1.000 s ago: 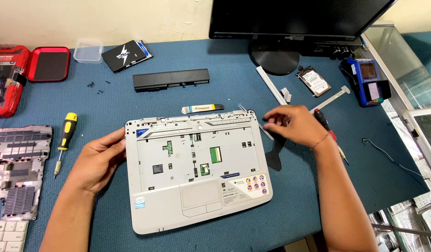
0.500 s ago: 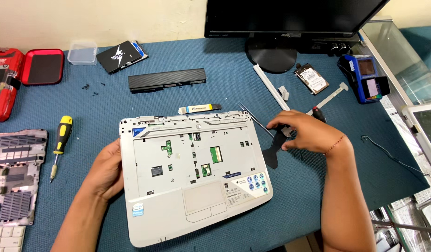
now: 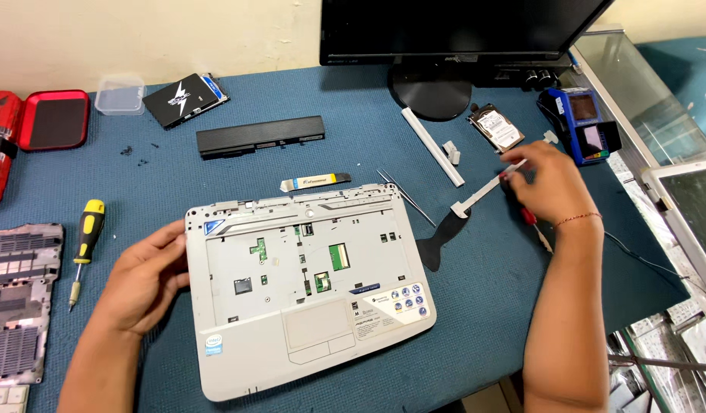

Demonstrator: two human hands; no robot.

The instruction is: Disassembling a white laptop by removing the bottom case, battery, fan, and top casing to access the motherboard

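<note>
The silver laptop base (image 3: 307, 287), keyboard removed, lies flat on the blue counter (image 3: 292, 153) in front of the person. The left hand (image 3: 143, 275) rests open against its left edge, fingers curled on the rim. The right hand (image 3: 544, 183) is well off to the right of the base, closed around a red-handled tool (image 3: 527, 216), touching a pale plastic strip (image 3: 487, 190) near the hard drive (image 3: 497, 127). A yellow screwdriver (image 3: 84, 243) lies just left of the left hand.
</note>
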